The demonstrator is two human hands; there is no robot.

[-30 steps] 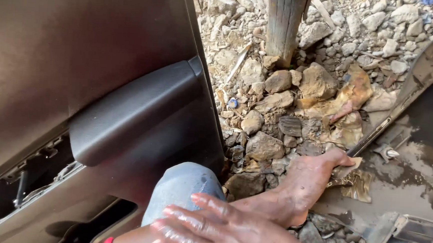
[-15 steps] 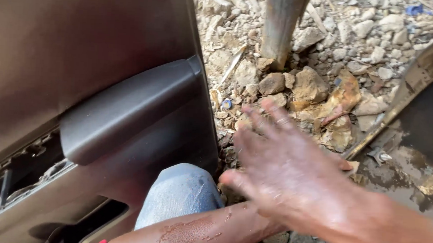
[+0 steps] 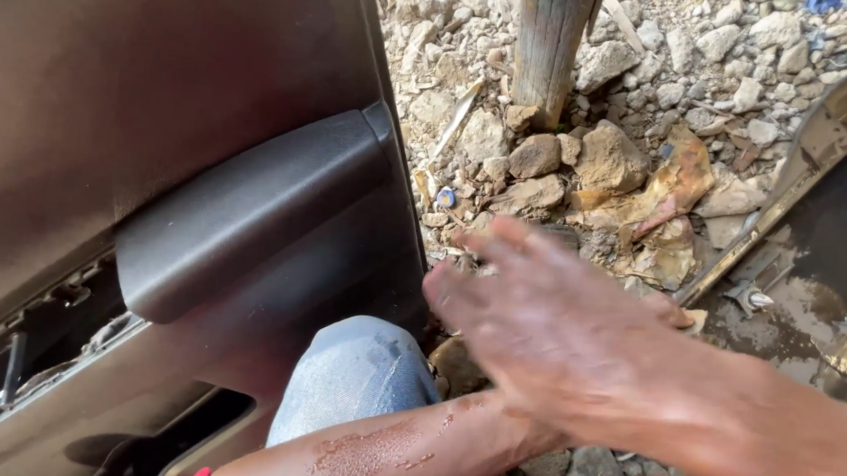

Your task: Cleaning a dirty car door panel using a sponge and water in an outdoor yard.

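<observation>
Leaning upright across the left of the view, the dark car door panel was the largest thing present, with its moulded armrest bulging just beside the person's denim-clad knee. Such a panel would likely be stiff but fairly light, awkward for its breadth, and best gripped along its right edge or under the armrest. Rubble and stones covered the ground beyond, around a weathered wooden post. The right hand hovered blurred above the stones, palm down, fingers spread apart and holding nothing, close to the panel's edge but not touching it. The left forearm lay low beneath it; its hand was hidden, so its fingers could not be told.
</observation>
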